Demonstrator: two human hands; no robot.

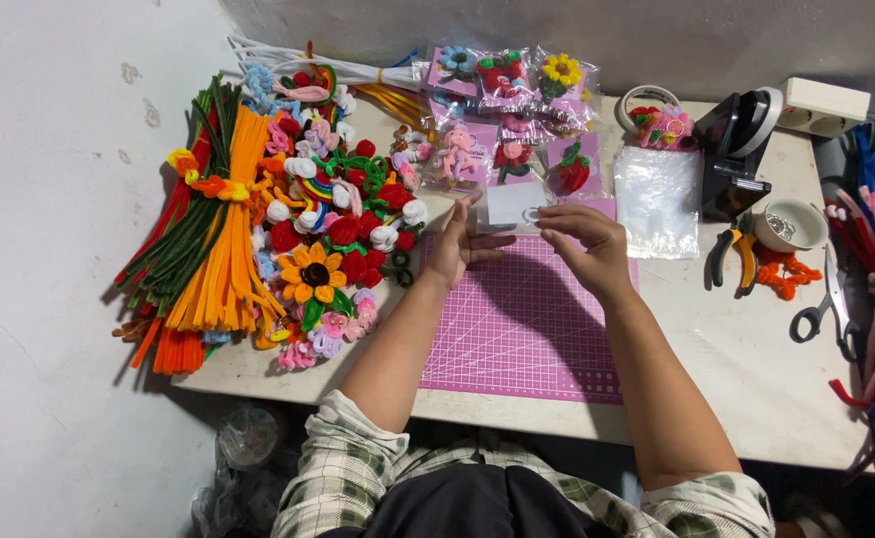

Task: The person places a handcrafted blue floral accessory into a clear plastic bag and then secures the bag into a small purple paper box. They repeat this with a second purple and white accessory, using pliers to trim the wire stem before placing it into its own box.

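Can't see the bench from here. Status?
Left hand and right hand both pinch a clear bag with white card, above the pink cutting mat. Nothing in the way.

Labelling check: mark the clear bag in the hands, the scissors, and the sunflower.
clear bag (513, 206), head view, on its white card insert.
scissors (834, 299), head view, on the blades near the pivot.
sunflower (311, 273), head view, on its dark centre.
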